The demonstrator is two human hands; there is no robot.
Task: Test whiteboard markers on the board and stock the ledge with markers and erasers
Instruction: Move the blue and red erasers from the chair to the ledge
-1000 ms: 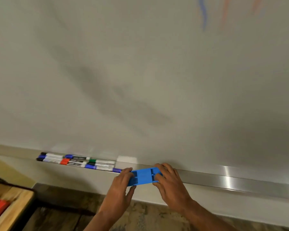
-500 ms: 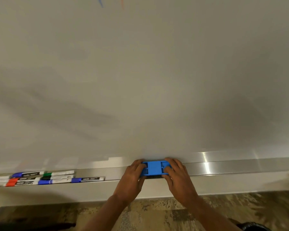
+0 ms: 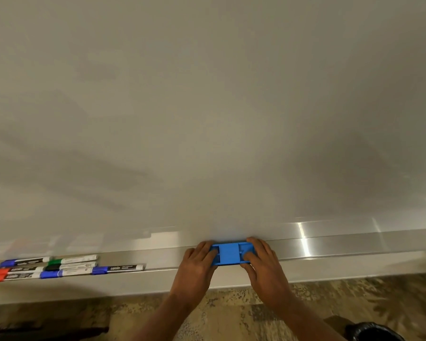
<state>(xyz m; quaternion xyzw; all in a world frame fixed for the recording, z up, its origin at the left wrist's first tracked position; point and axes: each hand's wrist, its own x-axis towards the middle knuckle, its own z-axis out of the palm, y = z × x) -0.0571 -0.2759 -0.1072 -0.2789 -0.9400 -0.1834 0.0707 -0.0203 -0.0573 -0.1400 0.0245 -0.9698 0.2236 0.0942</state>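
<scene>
Head: blue eraser (image 3: 228, 253) between both hands (image 3: 197, 266) (image 3: 266, 269)

Light: soft, a bit dim and yellowish — the whiteboard (image 3: 207, 94) looks grey-beige.
Glare: two bright streaks shine on the metal ledge (image 3: 354, 243), right of the middle.
Shadows: big fuzzy dark patches lie on the board, left and right.
Reflections: faint smudges of the markers (image 3: 59, 267) show on the board above them.
Sharp: the left hand (image 3: 197, 267), right hand (image 3: 266, 269) and blue eraser (image 3: 229, 253) look clear — "camlin" on one marker can be read.
Blurry: the floor (image 3: 231, 316) at the bottom is smeared; the markers at the far left edge look soft.
</scene>
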